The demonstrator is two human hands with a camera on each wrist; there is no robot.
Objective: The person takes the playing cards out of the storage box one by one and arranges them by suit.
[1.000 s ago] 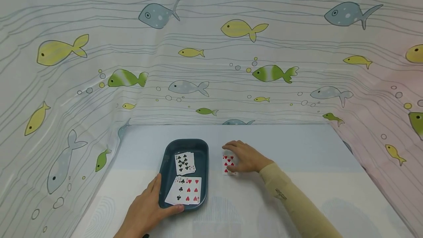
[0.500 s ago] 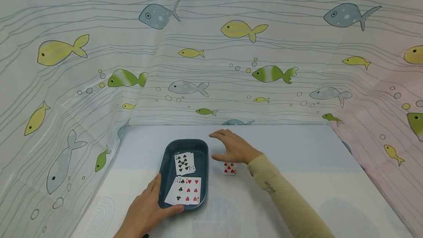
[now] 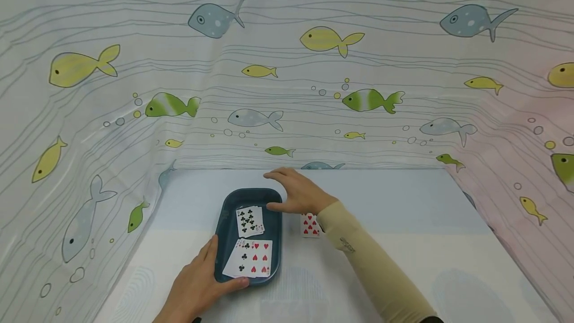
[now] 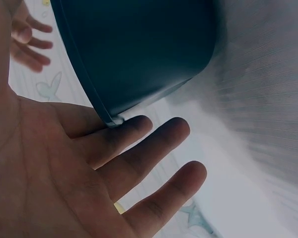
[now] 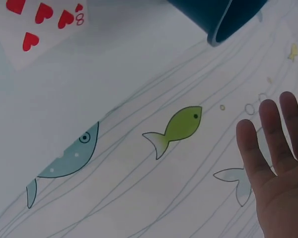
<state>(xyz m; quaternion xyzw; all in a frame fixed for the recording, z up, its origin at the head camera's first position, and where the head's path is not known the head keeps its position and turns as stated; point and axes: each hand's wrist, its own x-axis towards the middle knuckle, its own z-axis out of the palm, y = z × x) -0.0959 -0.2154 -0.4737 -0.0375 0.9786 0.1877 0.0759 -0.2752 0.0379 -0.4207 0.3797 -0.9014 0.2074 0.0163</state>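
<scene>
A dark blue tray [image 3: 230, 253] lies on the table with two groups of playing cards in it. On top of the far group is a nine of clubs [image 3: 248, 223]; a six of hearts [image 3: 261, 258] tops the fanned near group. My left hand [image 3: 197, 283] rests against the tray's near left corner, thumb at the near rim, other fingers nearly straight along the outside. Over the tray's far right rim is my right hand [image 3: 299, 194], fingers extended and spread, holding nothing. Beneath its wrist, an eight of hearts [image 3: 309, 227] lies face up on the table, partly covered.
The pale table [image 3: 381, 203] extends right and behind the tray. A cloth printed with fish [image 3: 374, 99] hangs at the back and on both sides, meeting the table's far edge [image 3: 385, 169].
My right hand has moved left and away from me, off the eight of hearts, to the tray's far right rim. My left hand, the tray and the cards have stayed put.
</scene>
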